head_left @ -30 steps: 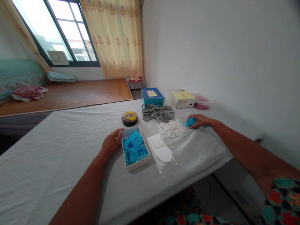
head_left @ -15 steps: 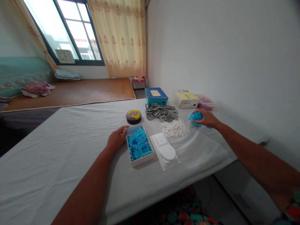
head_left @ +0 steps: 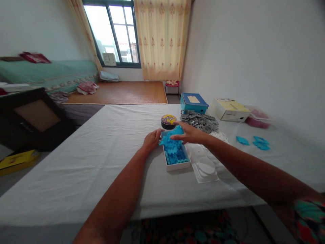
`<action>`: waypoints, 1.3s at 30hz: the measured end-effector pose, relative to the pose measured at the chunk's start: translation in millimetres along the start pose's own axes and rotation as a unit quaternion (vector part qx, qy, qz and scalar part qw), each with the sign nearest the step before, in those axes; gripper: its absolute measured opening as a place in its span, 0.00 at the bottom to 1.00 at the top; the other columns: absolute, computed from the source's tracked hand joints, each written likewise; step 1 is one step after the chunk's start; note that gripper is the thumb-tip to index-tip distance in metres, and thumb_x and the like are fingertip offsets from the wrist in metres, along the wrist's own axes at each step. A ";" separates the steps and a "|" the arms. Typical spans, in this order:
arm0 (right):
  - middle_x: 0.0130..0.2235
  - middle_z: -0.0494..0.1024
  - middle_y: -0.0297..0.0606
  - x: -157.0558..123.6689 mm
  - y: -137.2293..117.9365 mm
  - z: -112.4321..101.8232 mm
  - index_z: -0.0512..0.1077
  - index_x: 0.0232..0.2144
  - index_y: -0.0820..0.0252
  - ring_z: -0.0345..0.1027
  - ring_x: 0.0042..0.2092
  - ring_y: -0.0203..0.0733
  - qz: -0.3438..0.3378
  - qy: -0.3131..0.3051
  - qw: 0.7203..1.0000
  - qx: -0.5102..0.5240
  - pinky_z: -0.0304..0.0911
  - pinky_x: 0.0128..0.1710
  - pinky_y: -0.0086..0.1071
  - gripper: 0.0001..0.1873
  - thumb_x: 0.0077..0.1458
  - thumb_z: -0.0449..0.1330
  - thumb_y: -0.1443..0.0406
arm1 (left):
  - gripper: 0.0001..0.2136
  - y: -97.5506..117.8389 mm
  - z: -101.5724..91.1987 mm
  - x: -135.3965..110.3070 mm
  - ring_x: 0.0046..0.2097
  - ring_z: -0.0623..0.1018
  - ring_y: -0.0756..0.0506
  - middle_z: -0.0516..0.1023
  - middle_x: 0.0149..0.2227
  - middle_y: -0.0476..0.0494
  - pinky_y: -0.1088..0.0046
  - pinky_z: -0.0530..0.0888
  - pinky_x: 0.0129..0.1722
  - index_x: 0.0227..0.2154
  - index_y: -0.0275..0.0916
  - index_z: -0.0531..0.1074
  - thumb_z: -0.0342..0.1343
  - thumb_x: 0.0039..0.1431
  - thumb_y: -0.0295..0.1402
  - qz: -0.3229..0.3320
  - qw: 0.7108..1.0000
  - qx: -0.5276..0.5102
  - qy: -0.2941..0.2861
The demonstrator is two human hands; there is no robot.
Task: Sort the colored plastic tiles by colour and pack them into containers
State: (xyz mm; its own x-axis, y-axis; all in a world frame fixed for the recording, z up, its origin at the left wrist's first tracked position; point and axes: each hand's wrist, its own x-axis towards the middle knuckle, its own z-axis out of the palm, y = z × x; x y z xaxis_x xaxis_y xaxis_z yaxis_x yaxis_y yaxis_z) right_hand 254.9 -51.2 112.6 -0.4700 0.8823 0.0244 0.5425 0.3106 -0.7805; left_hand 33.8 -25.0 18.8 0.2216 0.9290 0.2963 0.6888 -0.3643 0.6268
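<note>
A white box [head_left: 178,166] filled with blue interlocking plastic pieces [head_left: 175,154] stands on the cloth-covered table. My left hand [head_left: 152,139] grips its far left edge, the thumb side against the wall. Over the far part of the box, my right hand [head_left: 186,133] holds a bunch of blue plastic pieces [head_left: 179,130] between thumb and fingers; how many cannot be made out. A few loose blue pieces [head_left: 261,143] lie on the table at the right. Just right of the box are white plastic trays or lids [head_left: 205,166].
Behind the box stand a round yellow-and-black tin [head_left: 168,121], a pile of grey pieces [head_left: 200,121] and a blue box [head_left: 194,102]. White lattice pieces [head_left: 220,136] lie partly behind my right arm. A yellow-white box [head_left: 230,109] and a clear pink-filled container [head_left: 257,117] sit by the wall.
My right hand has moved left from the table's right side to above the white box, carrying blue pieces. Loose blue pieces now show at the right. The view has turned left.
</note>
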 end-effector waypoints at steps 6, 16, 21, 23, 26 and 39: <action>0.54 0.73 0.48 -6.0 22.5 -3.0 0.70 0.52 0.58 0.73 0.46 0.47 -0.071 -0.012 0.994 -0.083 0.73 0.42 0.42 0.21 0.57 0.60 0.58 | 0.26 4.4 1.5 1.9 0.42 0.78 0.45 0.80 0.39 0.44 0.67 0.72 0.47 0.46 0.41 0.76 0.31 0.69 0.42 0.001 0.999 0.015 0.028; 0.46 0.78 0.42 -10.3 36.0 17.3 0.75 0.45 0.58 0.74 0.39 0.41 -0.186 0.063 0.966 -0.166 0.71 0.39 0.35 0.17 0.52 0.59 0.72 | 0.18 36.6 8.3 -8.5 0.58 0.67 0.42 0.72 0.55 0.39 0.59 0.63 0.60 0.52 0.41 0.71 0.43 0.67 0.39 0.209 0.972 -0.009 0.103; 0.47 0.77 0.42 25.8 39.3 33.2 0.75 0.45 0.59 0.73 0.44 0.42 -0.199 0.116 0.966 -0.120 0.71 0.41 0.35 0.18 0.51 0.59 0.72 | 0.23 38.7 7.5 -9.1 0.61 0.64 0.41 0.66 0.60 0.35 0.60 0.62 0.62 0.60 0.37 0.62 0.46 0.65 0.40 0.217 0.971 -0.034 0.093; 0.43 0.79 0.41 27.9 33.2 31.2 0.76 0.42 0.58 0.72 0.41 0.42 -0.187 0.143 0.964 -0.122 0.70 0.40 0.35 0.13 0.54 0.59 0.70 | 0.21 30.9 5.1 -4.4 0.60 0.66 0.42 0.69 0.58 0.35 0.60 0.63 0.61 0.58 0.36 0.64 0.43 0.67 0.38 0.167 0.976 -0.047 0.134; 0.38 0.79 0.40 11.7 21.6 23.6 0.77 0.40 0.57 0.72 0.39 0.41 -0.203 0.108 0.961 -0.152 0.69 0.42 0.36 0.09 0.57 0.60 0.65 | 0.18 18.4 1.5 2.7 0.54 0.71 0.43 0.75 0.50 0.38 0.61 0.66 0.58 0.49 0.37 0.72 0.41 0.67 0.37 0.109 0.982 -0.046 0.145; 0.59 0.69 0.47 -25.5 25.1 25.5 0.70 0.52 0.56 0.64 0.58 0.48 -0.253 0.048 0.941 -0.218 0.61 0.57 0.48 0.20 0.57 0.55 0.72 | 0.21 11.9 6.6 4.6 0.51 0.75 0.44 0.79 0.46 0.42 0.63 0.69 0.55 0.45 0.39 0.76 0.38 0.67 0.41 0.036 0.995 -0.087 0.035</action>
State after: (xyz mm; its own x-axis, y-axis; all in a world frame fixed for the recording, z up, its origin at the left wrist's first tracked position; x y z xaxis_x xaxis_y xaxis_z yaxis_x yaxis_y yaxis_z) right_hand 262.8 -74.9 76.5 -0.6916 0.6038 0.3964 0.5103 0.7968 -0.3235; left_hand 47.5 -24.7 22.9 0.2137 0.8955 0.3905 0.5421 -0.4412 0.7152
